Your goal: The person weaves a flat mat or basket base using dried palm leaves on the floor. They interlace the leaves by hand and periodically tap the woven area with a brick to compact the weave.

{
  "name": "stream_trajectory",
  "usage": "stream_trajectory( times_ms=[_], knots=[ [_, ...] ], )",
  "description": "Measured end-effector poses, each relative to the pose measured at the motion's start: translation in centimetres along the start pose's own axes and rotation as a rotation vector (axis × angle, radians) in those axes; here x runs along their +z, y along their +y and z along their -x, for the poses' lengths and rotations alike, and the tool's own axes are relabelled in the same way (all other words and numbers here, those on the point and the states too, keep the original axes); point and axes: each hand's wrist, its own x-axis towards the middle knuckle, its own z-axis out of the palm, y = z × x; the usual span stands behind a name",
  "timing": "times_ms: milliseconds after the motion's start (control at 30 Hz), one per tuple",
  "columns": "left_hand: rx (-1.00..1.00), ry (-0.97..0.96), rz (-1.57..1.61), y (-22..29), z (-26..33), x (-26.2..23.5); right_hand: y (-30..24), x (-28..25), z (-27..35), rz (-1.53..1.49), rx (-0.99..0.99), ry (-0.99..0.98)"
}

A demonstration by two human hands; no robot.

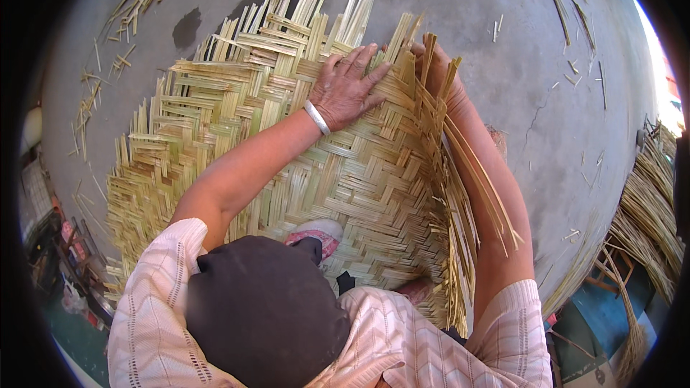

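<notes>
A large mat (366,165) woven from flat yellow-green split strips lies on the floor beneath my arms. My left hand (346,86), with a pale bangle at the wrist, rests palm down on its upper part, fingers spread. At the upper right edge, my right hand (447,86) is closed around the ends of upturned strips (429,57); its fingertips are partly hidden behind them. More loose strips (480,172) bend down from there over my right forearm. Along the mat's far and left sides, the strip ends (313,0) stick out unevenly.
The grey concrete floor (546,115) carries scattered strip scraps (123,59) and a dark stain (187,27). Bundled stalks (650,201) lie at the far right. My shoe (320,233) is on the mat. Assorted items (72,244) stand at the left edge.
</notes>
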Motion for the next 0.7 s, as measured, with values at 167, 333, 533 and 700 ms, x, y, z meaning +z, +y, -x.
stream_trajectory(
  times_ms=[167, 333, 533, 700],
  knots=[
    [0.056, 0.043, -0.044, -0.2, 0.2, 0.2, -0.5, 0.4, 0.0, -0.074, -0.095, -0.025],
    [0.099, 0.062, -0.086, -0.1, 0.3, 0.3, -0.4, 0.1, -0.3, -0.075, -0.117, -0.061],
    [0.088, 0.054, -0.132, 0.2, 0.2, 0.6, -0.2, -0.3, -0.2, -0.101, -0.094, -0.085],
    [0.085, 0.056, -0.151, 0.4, 0.2, 0.8, 0.4, 1.3, 1.1, -0.001, -0.122, -0.010]
  ],
)
